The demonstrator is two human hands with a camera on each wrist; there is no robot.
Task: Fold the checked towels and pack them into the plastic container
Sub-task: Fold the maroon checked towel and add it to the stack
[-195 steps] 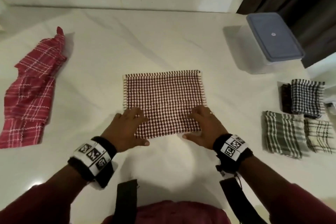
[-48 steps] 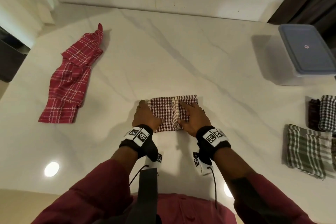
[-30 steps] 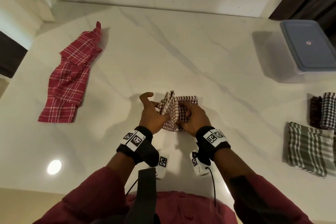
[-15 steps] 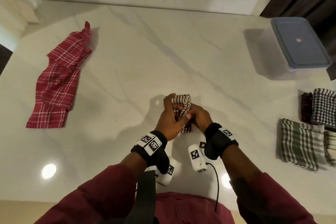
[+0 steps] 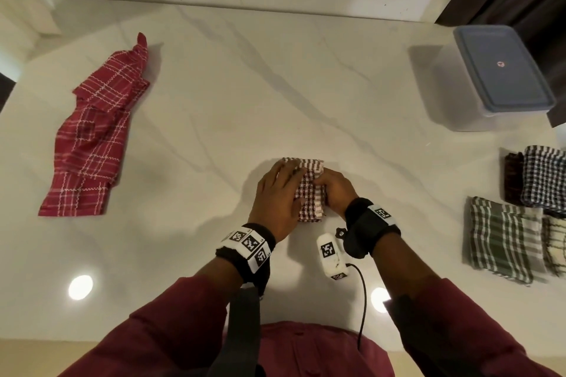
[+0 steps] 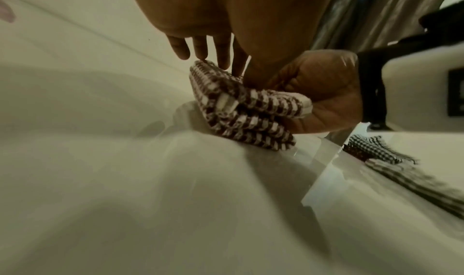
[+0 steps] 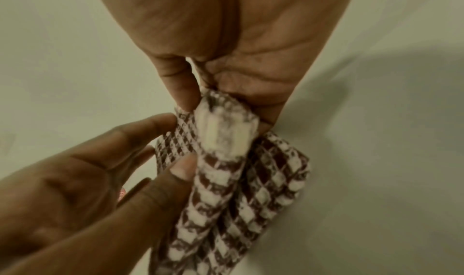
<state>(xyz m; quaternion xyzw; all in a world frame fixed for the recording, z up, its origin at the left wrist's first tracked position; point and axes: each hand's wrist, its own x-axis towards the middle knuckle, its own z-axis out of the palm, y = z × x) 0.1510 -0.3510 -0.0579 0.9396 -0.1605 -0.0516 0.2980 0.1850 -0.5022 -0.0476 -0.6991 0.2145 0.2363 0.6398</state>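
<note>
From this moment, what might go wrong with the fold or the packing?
1. The brown checked towel is a thick bundle; the right hand pinches one end while the left hand lies on top, so its layers may spring open on release.
2. The plastic container has its lid on, so nothing can be packed until it comes off.
3. The red towel lies crumpled, not yet folded.

Open marble counter [image 5: 275, 86] runs wide between the red cloth [image 5: 92, 131] far left and the lidded container [image 5: 502, 76] far right. Folded towels [image 5: 520, 211] crowd the right edge just below the container. Both hands [image 5: 278, 199] block the centre front.
</note>
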